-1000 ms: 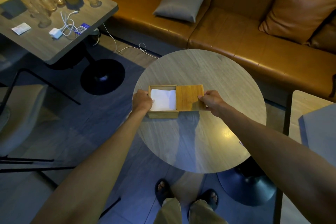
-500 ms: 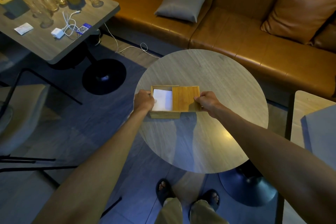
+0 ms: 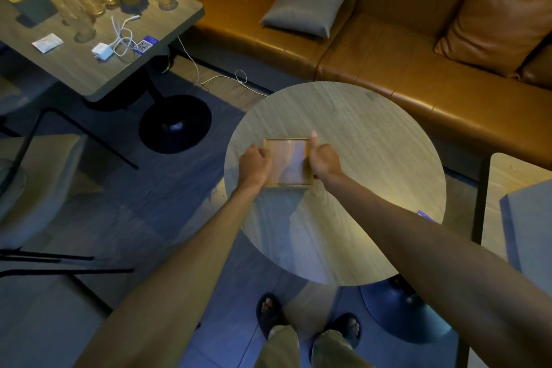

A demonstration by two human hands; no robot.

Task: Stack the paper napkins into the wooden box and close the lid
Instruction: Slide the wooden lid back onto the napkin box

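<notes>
Head view: the wooden box [image 3: 287, 186] sits on the round desk [image 3: 373, 140], a little left of the frame's centre and toward the desk's left rim. Its sides run roughly parallel to the picture's edges. The outline looks nearly square, so no long axis can be made out. The lid [image 3: 291, 155] lies flat across the top, reaching from the left rim to the right rim. That surface is smeared by motion blur, with a pale patch over it, so its grain and any seam are hard to read. The contents are hidden beneath it.

The left hand [image 3: 255, 163] is at the box's left wall, fingers curled round that edge and knuckles toward the camera. The right hand [image 3: 324, 160] is against the right wall. Its thumb is straight and points to the top of the frame along the right rim. Its other fingers are curled in, and their tips are hidden behind the hand.

The right forearm cuts off a small blue card [image 3: 425, 214] at the desk's right rim. Two sandalled feet [image 3: 310, 326] show at the bottom edge.
</notes>
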